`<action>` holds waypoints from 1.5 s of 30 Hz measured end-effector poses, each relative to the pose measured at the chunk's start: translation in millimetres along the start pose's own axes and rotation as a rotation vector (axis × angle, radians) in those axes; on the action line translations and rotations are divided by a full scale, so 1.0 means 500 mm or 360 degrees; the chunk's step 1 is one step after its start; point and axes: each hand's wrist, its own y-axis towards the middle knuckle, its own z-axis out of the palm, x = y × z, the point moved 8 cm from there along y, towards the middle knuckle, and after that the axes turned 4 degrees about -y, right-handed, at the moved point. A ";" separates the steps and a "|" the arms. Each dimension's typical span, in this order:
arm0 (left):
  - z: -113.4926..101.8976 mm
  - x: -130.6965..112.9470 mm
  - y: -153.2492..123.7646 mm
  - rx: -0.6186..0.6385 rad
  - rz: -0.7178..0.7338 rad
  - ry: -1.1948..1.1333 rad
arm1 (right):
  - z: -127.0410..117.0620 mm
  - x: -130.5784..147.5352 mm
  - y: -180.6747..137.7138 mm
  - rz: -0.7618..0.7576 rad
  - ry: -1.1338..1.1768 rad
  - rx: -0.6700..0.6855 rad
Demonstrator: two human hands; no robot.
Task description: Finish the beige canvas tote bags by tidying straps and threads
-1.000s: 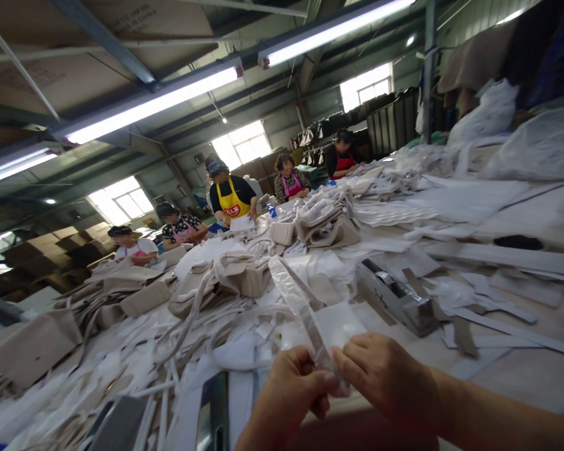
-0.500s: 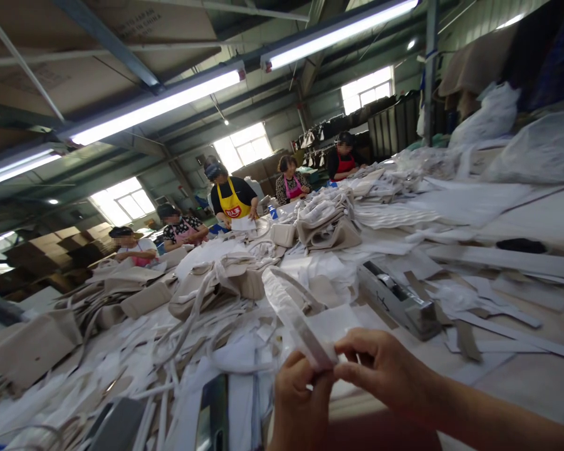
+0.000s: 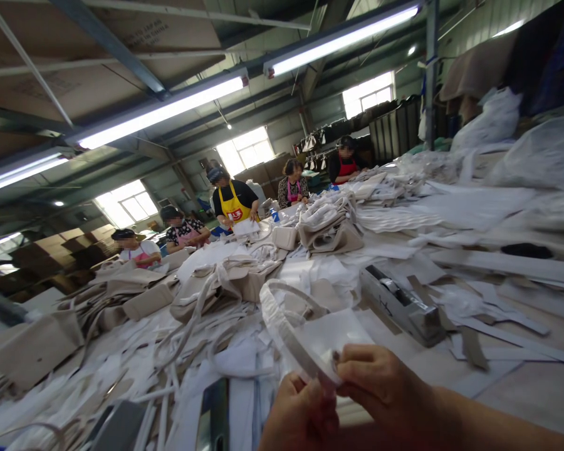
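Note:
A pale strap [image 3: 292, 337], looped like a bag handle and partly covered in thin white wrapping, rises in front of me. My left hand [image 3: 301, 410] is closed around its lower end, thumb on top. Just to the right, my right hand [image 3: 388, 383] pinches at the edge of that same end, and its fingertips partly hide what they grip. A small dark spot shows at the right fingertips. Behind the hands lies a translucent white sheet [image 3: 341, 329]. Beyond it to the right stands a grey tape dispenser [image 3: 402, 307].
Beige bag pieces [image 3: 232, 282], white strips and paper scraps cover the table. A dark phone-like slab [image 3: 214, 413] lies left of my hands, beside a grey block [image 3: 125, 426]. Across the table several people work, one in a yellow apron [image 3: 235, 203]. Plastic bags [image 3: 545, 150] are piled at right.
My right hand has shifted slightly down and right, its fingers now more curled at the strap's end. The left hand has moved a little lower left. The strap loop has tilted and sunk slightly.

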 end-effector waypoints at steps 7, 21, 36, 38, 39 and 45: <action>-0.021 -0.020 0.007 -0.0295 0.0309 0.0116 | 0.001 0.000 0.003 -0.0040 0.0045 0.0131; -0.001 -0.023 -0.006 -0.0099 0.0297 0.0420 | 0.010 -0.030 0.010 0.0452 0.0511 0.0054; 0.025 -0.081 -0.059 -0.0309 0.1376 0.1501 | 0.052 -0.090 -0.010 0.1294 0.1582 0.0162; 0.018 -0.079 -0.051 -0.0267 0.1261 0.1414 | 0.049 -0.089 -0.003 0.1237 0.1424 0.0129; 0.009 -0.073 -0.038 -0.0223 0.1086 0.1278 | 0.042 -0.085 0.003 0.1129 0.1215 0.0119; -0.020 -0.017 0.019 -0.0309 0.0149 -0.0009 | 0.024 -0.002 0.023 -0.0007 -0.0145 0.0129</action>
